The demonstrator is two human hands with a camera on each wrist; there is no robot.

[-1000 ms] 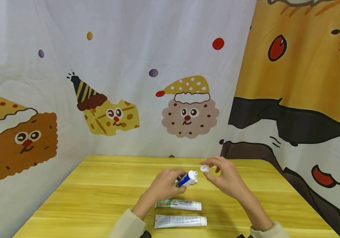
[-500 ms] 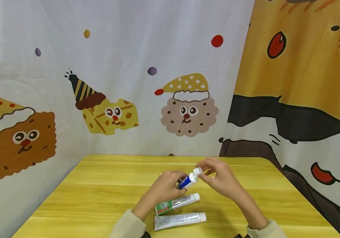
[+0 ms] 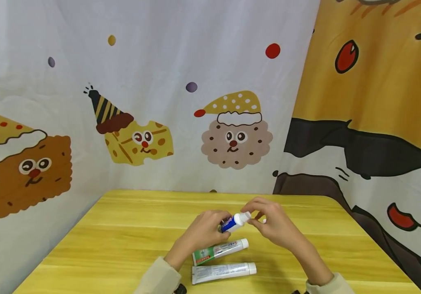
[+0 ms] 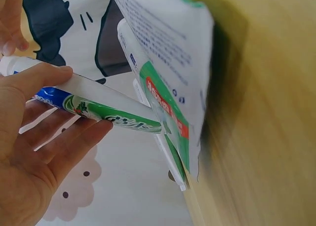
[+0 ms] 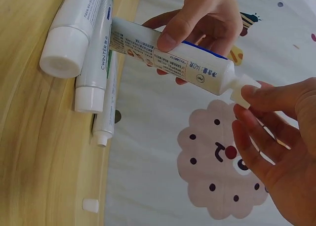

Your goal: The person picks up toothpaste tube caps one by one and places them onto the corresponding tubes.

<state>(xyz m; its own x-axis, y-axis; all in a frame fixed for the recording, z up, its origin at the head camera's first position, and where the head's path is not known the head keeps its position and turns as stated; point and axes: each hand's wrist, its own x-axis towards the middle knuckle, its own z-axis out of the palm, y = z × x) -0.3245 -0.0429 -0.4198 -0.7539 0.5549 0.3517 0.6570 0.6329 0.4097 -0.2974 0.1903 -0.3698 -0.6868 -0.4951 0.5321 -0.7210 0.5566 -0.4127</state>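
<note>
Wood-grain table [image 3: 122,237]; cartoon-printed curtain [image 3: 151,53] behind. Left hand [image 3: 204,228] grips toothpaste tube [image 3: 229,224] above the table; right hand [image 3: 274,222] pinches white cap [image 3: 246,216] at its nozzle. Three further tubes [image 5: 92,80], loose cap [image 5: 90,205] on table.

At left, the surface [image 3: 96,239] can be crossed; the middle is blocked by a held tube [image 3: 234,222] and three lying tubes [image 5: 95,63], the far edge by a curtain [image 3: 151,61].

Indoor corner, room type indeterminable: a flat yellow wood-grained tabletop [image 3: 122,232] is backed by a white fabric hanging [image 3: 148,69] printed with brown and pinkish-grey cartoon biscuits [image 3: 236,157] and a yellow cheese wedge [image 3: 140,143], and flanked at right by an orange, black and white cartoon-printed cloth [image 3: 376,98].
</note>
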